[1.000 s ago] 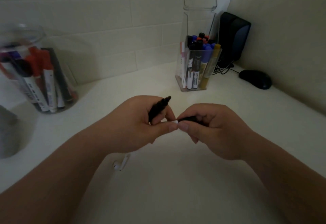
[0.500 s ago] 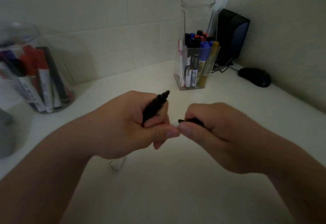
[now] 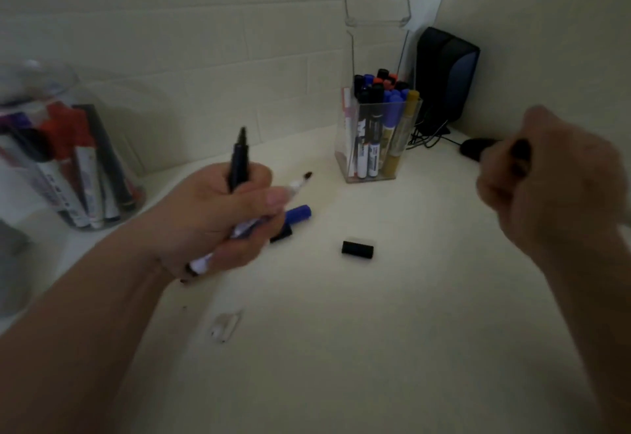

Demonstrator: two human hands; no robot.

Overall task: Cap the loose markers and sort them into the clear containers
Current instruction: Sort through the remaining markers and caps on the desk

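My left hand (image 3: 225, 215) grips two markers at once: a thin black pen (image 3: 239, 160) pointing up, and a white marker (image 3: 297, 185) with its dark tip bare, pointing right. My right hand (image 3: 553, 187) is raised at the right and holds a black cap (image 3: 520, 153). On the desk lie a blue-capped marker (image 3: 298, 213), partly behind my left hand, a small black cap (image 3: 281, 233) beside it, and another black cap (image 3: 357, 249). A clear square container (image 3: 375, 136) at the back holds several markers. A clear round jar (image 3: 68, 160) at the left holds several more.
A white earbud (image 3: 223, 326) lies on the pale desk (image 3: 375, 348) near me. A black speaker (image 3: 445, 75) stands in the back right corner, with cables and a black mouse (image 3: 473, 148) next to it. A grey object (image 3: 12, 262) sits at the left edge.
My hands have pulled apart: the right hand moved up and right with the black cap, leaving the white marker's tip bare in my left hand. The loose markers and caps on the desk came into view.
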